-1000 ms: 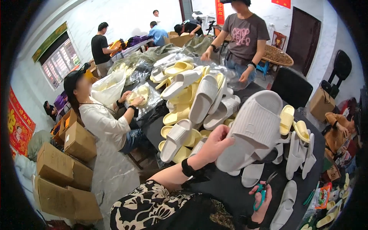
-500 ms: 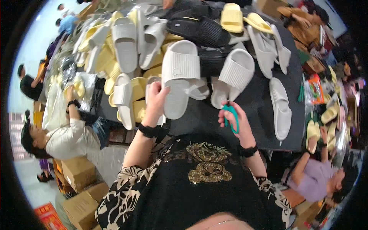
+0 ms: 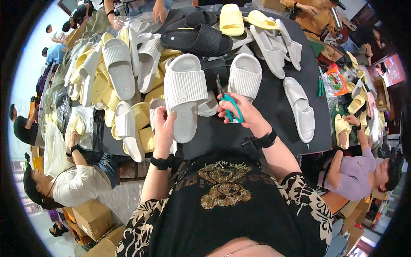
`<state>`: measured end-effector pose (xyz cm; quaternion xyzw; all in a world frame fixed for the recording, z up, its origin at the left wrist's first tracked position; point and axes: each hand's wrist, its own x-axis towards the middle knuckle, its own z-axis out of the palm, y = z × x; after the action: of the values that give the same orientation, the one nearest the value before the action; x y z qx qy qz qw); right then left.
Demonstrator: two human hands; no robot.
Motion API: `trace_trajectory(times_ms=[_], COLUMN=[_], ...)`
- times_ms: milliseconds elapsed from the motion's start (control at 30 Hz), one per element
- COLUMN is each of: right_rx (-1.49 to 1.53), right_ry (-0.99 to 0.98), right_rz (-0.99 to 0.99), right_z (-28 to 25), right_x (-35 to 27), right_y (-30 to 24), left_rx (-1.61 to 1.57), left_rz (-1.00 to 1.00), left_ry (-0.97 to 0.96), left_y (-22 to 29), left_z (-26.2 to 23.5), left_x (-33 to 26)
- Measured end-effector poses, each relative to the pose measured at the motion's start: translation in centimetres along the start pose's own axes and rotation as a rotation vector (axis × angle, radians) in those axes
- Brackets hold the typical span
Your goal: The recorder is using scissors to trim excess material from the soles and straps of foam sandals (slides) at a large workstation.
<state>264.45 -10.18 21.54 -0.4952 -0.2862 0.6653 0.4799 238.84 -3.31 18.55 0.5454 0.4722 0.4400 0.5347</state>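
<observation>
My left hand [image 3: 164,132] grips the heel-side edge of a light grey ribbed slide slipper [image 3: 185,83], thumb on its footbed. The slipper's toe points away from me, and its strap carries a small embossed mark. In my right hand [image 3: 247,112] is a pair of nippers [image 3: 231,107] with teal handles and dark jaws, fingers closed round the handles. The jaws point away from me, just right of the held slipper and apart from it. Beyond my right hand lies a second grey slipper [image 3: 245,79], its heel hidden behind the hand.
Grey and yellow slippers [image 3: 119,68] are heaped on the left of the black table [image 3: 265,124]. Black slippers [image 3: 197,39] lie at the far middle. A single grey slipper [image 3: 299,109] rests at the right. Co-workers sit left and right; cardboard boxes [image 3: 92,218] stand lower left.
My right hand has carried the nippers left and away from me, toward the held slipper, and the jaws now show clearly. My left hand keeps its hold. The whole view has shifted somewhat.
</observation>
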Motion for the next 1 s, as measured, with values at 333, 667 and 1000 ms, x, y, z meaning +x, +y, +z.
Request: trace_trajectory(times_ms=[333,667,1000], right_rx=[0.045,0.013,-0.610], right_ry=[-0.050,0.017,0.628], right_rz=[-0.016,-0.074,-0.578], right_z=[-0.4,-0.9,-5.5], right_x=[1.9,0.8,0.7], right_y=[-1.9,-2.4,-1.8], left_rx=[0.035,0.067,-0.420], left_rz=[0.102,0.087,-0.093], left_ry=[-0.004,0.002,0.120], left_y=[1.2,0.6,-0.1], left_z=[0.0,-0.6,-0.3], left_x=[-0.6,-1.6,0.6])
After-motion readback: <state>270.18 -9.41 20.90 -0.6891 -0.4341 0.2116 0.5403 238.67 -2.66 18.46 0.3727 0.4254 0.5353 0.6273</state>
